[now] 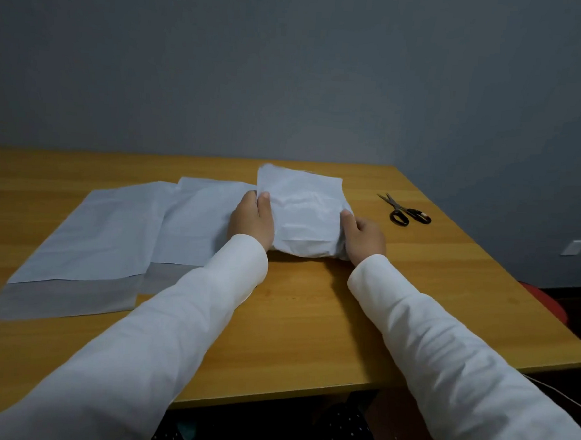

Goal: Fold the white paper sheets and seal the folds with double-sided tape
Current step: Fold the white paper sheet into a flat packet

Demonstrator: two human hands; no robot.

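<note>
**Both hands grip a crumpled folded sheet at the centre of the table**

A folded white paper sheet [301, 213], creased and puffed up, sits on the wooden table [310, 323] just right of the frame's centre. The left hand [251, 219] holds its left edge, thumb lying on top of the paper and the other fingers hidden behind or under it. The right hand [363, 238] holds the right edge, thumb on the paper's side and fingers curled round the lower right corner. The hands are apart, with the sheet between them. Both arms wear long white sleeves [160, 331] that reach in from the bottom of the frame.

To the left of the held sheet, two more folded white sheets lie flat on the table: the nearer one [193, 227] is partly covered by the left hand and sleeve, and the farther one [86, 251] lies in the left part of the frame, overlapping it slightly. Each shows a greyer strip along its lower edge (whether that is tape or a single paper layer, I cannot tell).

A pair of black-handled scissors [407, 211] rests on the table to the right of the hands, well apart from the paper, blades pointing toward the upper left. A grey wall [291, 67] fills the upper half of the frame.
</note>
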